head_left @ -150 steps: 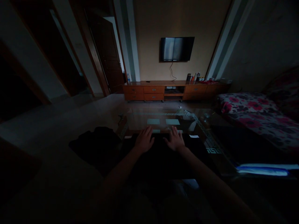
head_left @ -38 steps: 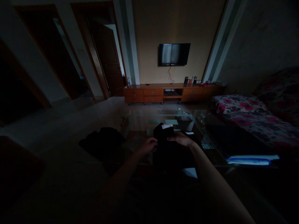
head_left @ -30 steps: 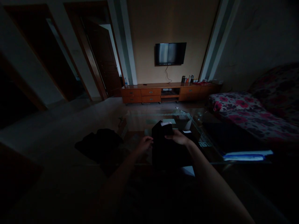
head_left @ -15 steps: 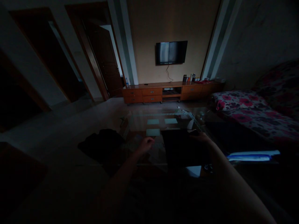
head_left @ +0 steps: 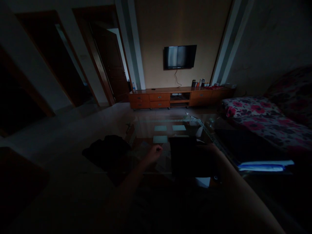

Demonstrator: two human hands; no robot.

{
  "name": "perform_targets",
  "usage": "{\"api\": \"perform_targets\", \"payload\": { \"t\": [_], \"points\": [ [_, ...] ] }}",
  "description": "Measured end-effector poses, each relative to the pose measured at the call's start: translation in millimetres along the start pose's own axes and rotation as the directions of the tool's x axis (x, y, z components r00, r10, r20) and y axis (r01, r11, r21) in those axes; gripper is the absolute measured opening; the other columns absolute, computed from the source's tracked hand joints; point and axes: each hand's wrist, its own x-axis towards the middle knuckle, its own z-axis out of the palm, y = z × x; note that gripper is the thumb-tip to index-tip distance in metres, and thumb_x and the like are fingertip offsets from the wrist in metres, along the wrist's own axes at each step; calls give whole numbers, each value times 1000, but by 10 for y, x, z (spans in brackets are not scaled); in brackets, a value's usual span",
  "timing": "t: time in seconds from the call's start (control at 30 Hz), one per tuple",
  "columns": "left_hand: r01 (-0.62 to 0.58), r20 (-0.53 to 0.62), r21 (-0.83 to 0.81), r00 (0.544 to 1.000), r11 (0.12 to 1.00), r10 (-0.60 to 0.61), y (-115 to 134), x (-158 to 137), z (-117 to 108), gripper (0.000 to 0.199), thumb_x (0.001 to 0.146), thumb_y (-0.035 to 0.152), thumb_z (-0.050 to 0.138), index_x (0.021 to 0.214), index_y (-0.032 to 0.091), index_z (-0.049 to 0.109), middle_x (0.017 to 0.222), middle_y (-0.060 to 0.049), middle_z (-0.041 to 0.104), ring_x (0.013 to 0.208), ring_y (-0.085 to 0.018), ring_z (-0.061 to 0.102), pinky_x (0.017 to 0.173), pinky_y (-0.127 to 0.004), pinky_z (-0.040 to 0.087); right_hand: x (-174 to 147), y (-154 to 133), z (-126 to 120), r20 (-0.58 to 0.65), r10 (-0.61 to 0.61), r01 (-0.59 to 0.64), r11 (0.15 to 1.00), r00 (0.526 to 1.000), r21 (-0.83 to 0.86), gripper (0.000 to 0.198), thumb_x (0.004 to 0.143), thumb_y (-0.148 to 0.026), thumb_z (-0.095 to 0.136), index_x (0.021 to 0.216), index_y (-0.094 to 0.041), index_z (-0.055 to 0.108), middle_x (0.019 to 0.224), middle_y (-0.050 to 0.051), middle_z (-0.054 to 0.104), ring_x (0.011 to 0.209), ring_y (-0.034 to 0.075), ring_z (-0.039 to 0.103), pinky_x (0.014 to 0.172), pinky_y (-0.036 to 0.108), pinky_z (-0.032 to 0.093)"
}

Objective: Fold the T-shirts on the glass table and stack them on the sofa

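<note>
A black cloth (head_left: 188, 159), roughly rectangular and flat on top, lies on the glass table (head_left: 143, 130) in front of me. At its upper right edge is my right hand (head_left: 211, 149), closed on the cloth; its fingertips merge into the dark fabric. My left hand (head_left: 155, 151) hovers just left of the cloth, apart from it. Its fingers are curled together, and whatever may be between them is too dark to see. Further left sits a crumpled black heap (head_left: 107, 149), apparently cloth.
More dark fabric (head_left: 246, 143) lies on the right, beside white and blue folded items (head_left: 263, 166). Behind it is a flowered sofa (head_left: 253, 107). A wooden TV cabinet (head_left: 159, 97) with bottles (head_left: 200, 83) stands by the far wall. The room is very dim.
The view has shifted slightly, and the right hand looks darker. The black cloth's near edge sits a little lower. My left hand stays curled in nearly the same place.
</note>
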Motion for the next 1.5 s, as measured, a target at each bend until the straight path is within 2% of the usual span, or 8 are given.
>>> {"api": "perform_targets", "payload": {
  "t": [0.17,0.27,0.5,0.67,0.93,1.07,1.23,1.5],
  "points": [
    [-173,4,64,985,983,173,54,-28,5,15,87,18,57,96,18,69,98,-6,74,95,-20,69,90,-32,52,-130,-192,118,141,25,-44,990,990,136,42,64,-31,81,102,-17,68,88,8,75,80,25,72,74,36,60],
    [-270,-51,90,960,959,275,154,-78,-46,38,84,24,67,121,17,62,116,-11,69,107,-24,67,95,-39,53,-298,-486,185,214,-154,85,950,965,301,54,62,-32,83,110,-18,61,88,2,71,77,21,68,73,34,57],
    [-388,-149,119,903,914,403,638,-320,-345,122,58,50,93,158,23,28,159,-17,36,147,-36,35,120,-52,33,-790,-1250,231,440,-589,460,806,677,372,32,74,-30,79,99,-21,61,94,-1,65,89,18,61,80,29,50],
    [-107,29,-211,993,972,115,575,-323,-371,83,62,47,93,132,18,61,132,-14,66,124,-33,61,108,-46,46,-905,-1313,326,487,-575,436,817,657,376,32,74,-28,78,99,-22,58,89,-2,61,84,16,58,73,27,48],
    [74,105,-450,994,890,-30,354,-251,-258,55,71,44,86,117,18,70,114,-10,75,103,-28,70,92,-40,53,-758,-1087,541,356,-557,493,830,750,260,40,70,-21,71,106,-20,57,99,1,64,92,19,61,84,33,50],
    [-42,-11,-410,999,911,42,322,-191,-210,43,73,39,83,108,16,71,107,-9,75,101,-27,69,93,-38,52,-770,-1080,582,301,-593,587,801,747,121,46,72,-17,69,117,-20,58,108,6,66,99,22,63,92,39,51],
    [-125,-108,-398,990,909,88,252,-131,-161,39,74,35,79,107,17,69,107,-8,73,103,-27,67,94,-38,50,-876,-1149,616,151,-749,762,646,645,-51,50,75,-25,78,124,-24,64,127,9,59,122,28,54,108,47,42],
    [-145,-40,-415,989,898,142,313,-199,-178,48,70,37,84,110,19,68,114,-7,72,111,-27,65,101,-38,46,-930,-1195,762,272,-705,728,685,655,20,44,74,-22,82,115,-21,66,111,7,68,102,23,64,91,37,51]
  ]
}}
